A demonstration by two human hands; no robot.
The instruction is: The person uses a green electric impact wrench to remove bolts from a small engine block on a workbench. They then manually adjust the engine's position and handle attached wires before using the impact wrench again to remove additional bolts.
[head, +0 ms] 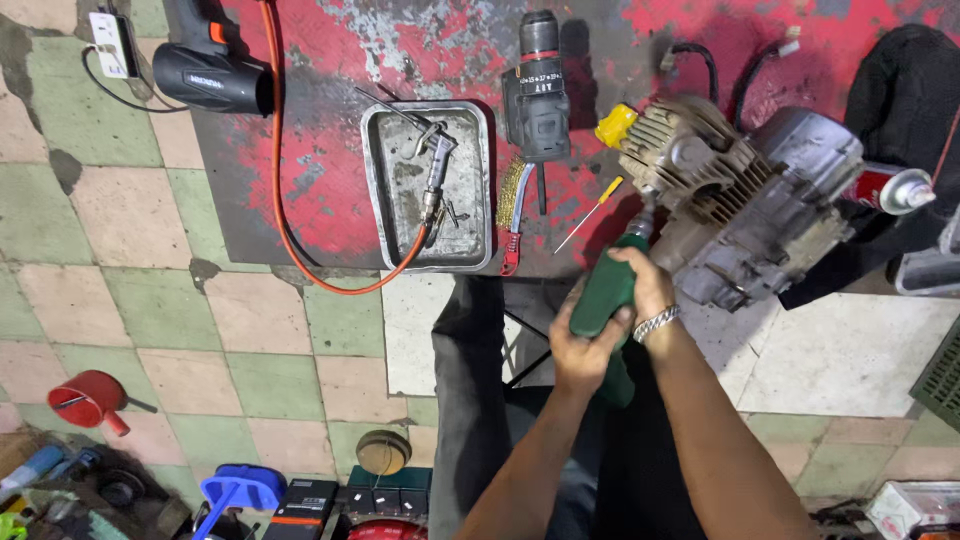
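Both hands grip a green power tool [603,300] whose tip presses against a grey motorcycle engine [745,200] lying on the floor. My left hand [578,350] wraps the tool's lower body. My right hand [648,290], with a silver bracelet on its wrist, holds the upper part near the engine. The engine's finned cylinder [680,160] faces left, and a yellow piece [615,125] sits at its end.
A metal tray [475,190] holds an air blow gun on an orange hose [290,200]. Beside it lie a black cordless drill [538,95], a wire brush [512,205], a small yellow screwdriver [590,212]. A heat gun [210,75], spray can [890,188], red funnel [85,398] lie around.
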